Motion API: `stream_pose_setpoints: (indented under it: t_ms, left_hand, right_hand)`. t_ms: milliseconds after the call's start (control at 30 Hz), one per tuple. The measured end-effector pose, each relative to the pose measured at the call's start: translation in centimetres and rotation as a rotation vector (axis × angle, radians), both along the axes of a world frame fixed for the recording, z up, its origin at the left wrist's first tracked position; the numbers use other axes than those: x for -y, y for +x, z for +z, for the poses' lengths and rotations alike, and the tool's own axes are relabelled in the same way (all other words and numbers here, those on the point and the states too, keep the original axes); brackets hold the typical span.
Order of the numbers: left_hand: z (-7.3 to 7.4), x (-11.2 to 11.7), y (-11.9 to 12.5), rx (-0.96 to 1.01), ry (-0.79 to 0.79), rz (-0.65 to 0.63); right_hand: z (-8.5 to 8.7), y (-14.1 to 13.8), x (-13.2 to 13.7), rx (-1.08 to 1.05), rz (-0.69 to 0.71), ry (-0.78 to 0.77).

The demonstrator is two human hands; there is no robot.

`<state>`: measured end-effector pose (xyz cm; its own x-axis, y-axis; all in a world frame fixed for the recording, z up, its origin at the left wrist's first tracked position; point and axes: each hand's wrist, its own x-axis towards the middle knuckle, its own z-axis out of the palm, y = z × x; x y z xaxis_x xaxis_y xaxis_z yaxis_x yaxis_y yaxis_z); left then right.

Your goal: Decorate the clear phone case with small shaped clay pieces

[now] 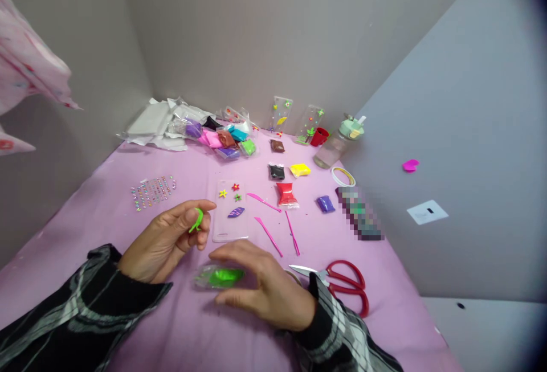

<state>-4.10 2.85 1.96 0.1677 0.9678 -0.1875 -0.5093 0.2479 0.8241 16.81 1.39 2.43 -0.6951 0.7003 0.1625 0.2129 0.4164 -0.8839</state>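
My left hand point(171, 238) pinches a small strip of bright green modelling clay point(196, 221) between thumb and fingers. To its right, my right hand point(265, 286) is open, thumb and fingers apart around a clear packet of green clay point(224, 277); whether they touch it I cannot tell. Just beyond lies a clear phone case point(220, 224) with a yellow flower point(223, 193), a red flower point(235, 187), a small green flower point(238, 197) and a purple striped leaf point(236, 212) on it. Pink modelling tools point(269, 237) rest right of the case.
Red-handled scissors point(346, 289) lie beside my right wrist. Packets of red point(286, 194), black point(277, 172), yellow point(300, 170) and purple clay point(325, 204) are spread beyond the tools. A bottle point(331, 150) stands at the back right, gem stickers point(154, 191) lie left.
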Motion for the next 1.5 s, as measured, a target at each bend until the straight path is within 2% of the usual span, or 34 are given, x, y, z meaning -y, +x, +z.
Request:
stream_pose_setpoints:
  t_ms: [100,167,300,433,600,767,967,1133,1200,1267,1300,1333,1400,1500]
  left_hand:
    - [-0.2,0.3,0.4,-0.032,0.042,-0.068]
    - [-0.3,0.5,0.8,-0.059,0.062,-0.086]
    - [-0.7,0.8,1.4,-0.079,0.04,-0.198]
    - [-0.6,0.8,1.4,-0.078,0.022,-0.245]
    - [-0.3,0.7,0.9,-0.155,0.03,-0.204]
    - [-0.6,0.7,1.1,-0.045,0.028,-0.228]
    - [-0.6,0.4,1.2,0.078,-0.047,-0.184]
    - [-0.3,0.5,1.1,0.063,-0.046,-0.117]
    - [0.0,0.5,0.9,-0.011,-0.004,-0.042]
    - [0.3,0.5,0.6,-0.227,0.079,0.054]
    - [0.5,0.4,0.4,-0.378,0.139,0.064]
    - [0.5,0.3,0.2,-0.543,0.211,0.031]
    - [0.6,0.2,-0.3,-0.856,0.351,-0.117]
    - [0.3,0.2,-0.7,-1.185,0.466,-0.274]
  right_hand:
    - [-0.3,-0.1,-0.1,-0.126,-0.239,0.058]
    - [-0.3,-0.2,-0.2,-0.126,-0.346,0.208]
    - [0.0,-0.7,-0.7,0.067,-0.27,0.555]
    - [0.8,-1.1,-1.3,0.126,-0.29,0.732]
    - [1.2,-1.4,-1.6,0.124,-0.268,0.745]
    - [1.6,-1.4,-1.9,0.084,-0.237,0.726]
    - [2.6,-1.5,-2.8,-0.062,-0.318,0.579]
    - [2.4,-1.9,-3.1,-0.185,-0.362,0.342]
    - [2.3,-1.8,-3.1,-0.246,-0.38,0.227]
    - [2.2,-1.4,-3.3,-0.317,-0.383,0.085]
    - [2.1,-1.1,-3.4,-0.354,-0.387,0.002]
    - [2.0,-0.8,-3.6,-0.393,-0.397,-0.081]
    - [1.5,-0.2,-4.0,-0.465,-0.431,-0.226]
    - [1.0,0.4,-4.6,-0.56,-0.511,-0.32]
